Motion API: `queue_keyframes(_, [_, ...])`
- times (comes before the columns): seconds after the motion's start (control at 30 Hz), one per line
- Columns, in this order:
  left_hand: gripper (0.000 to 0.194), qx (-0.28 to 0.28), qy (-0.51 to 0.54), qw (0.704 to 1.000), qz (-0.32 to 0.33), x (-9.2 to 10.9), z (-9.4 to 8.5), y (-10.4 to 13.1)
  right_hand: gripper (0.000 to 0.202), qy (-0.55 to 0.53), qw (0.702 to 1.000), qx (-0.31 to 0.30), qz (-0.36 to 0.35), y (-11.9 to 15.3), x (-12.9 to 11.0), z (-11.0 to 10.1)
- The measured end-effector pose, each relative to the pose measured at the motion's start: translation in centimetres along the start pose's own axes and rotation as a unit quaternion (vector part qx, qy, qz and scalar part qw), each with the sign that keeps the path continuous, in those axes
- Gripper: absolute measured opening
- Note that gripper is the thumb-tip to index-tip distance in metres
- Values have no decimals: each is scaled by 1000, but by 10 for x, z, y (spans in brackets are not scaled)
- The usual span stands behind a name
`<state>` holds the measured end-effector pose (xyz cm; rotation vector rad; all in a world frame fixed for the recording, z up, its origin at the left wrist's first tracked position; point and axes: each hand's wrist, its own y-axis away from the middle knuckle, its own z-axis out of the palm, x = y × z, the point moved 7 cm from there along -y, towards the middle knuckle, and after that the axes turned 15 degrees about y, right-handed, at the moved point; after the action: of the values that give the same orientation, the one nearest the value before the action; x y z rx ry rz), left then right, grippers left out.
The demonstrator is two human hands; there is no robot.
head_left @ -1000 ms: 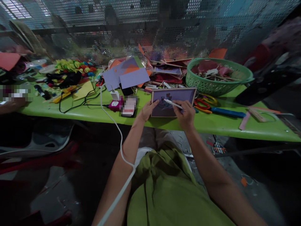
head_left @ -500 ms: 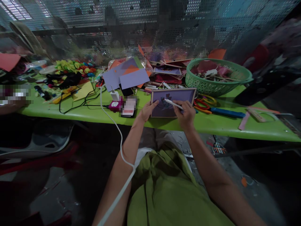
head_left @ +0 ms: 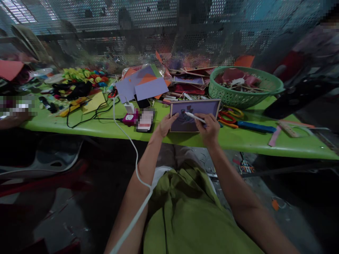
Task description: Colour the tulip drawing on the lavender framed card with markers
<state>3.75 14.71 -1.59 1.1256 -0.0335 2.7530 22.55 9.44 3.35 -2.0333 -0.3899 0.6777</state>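
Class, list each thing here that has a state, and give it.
Purple framed panel, decorated, held
White pen, gripped; capped or not, cannot tell
Left hand, closed on the panel's edge
Right hand, closed on the pen
Green basket, open-topped, with things inside
White cable, curved, slack

The left hand (head_left: 165,125) held the left edge of a pale-framed purple panel (head_left: 206,107). The right hand (head_left: 209,127) gripped a white pen (head_left: 195,117), and its tip was at the dark drawing (head_left: 189,108) on this panel; whether it touched was not clear. A blue-handled tool (head_left: 256,127) lay on the green table (head_left: 265,145), in front of a green perforated basket (head_left: 233,97).
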Motion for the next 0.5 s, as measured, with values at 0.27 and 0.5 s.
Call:
queue_keyframes(0.27, [38, 8, 10, 1000, -3, 1, 2, 2, 20, -6, 1000, -1, -3, 0, -1, -1])
queue_keyframes(0.5, [39, -5, 3, 1000, 5, 1, 2, 1, 20, 3, 1000, -7, 12, 0, 0, 0])
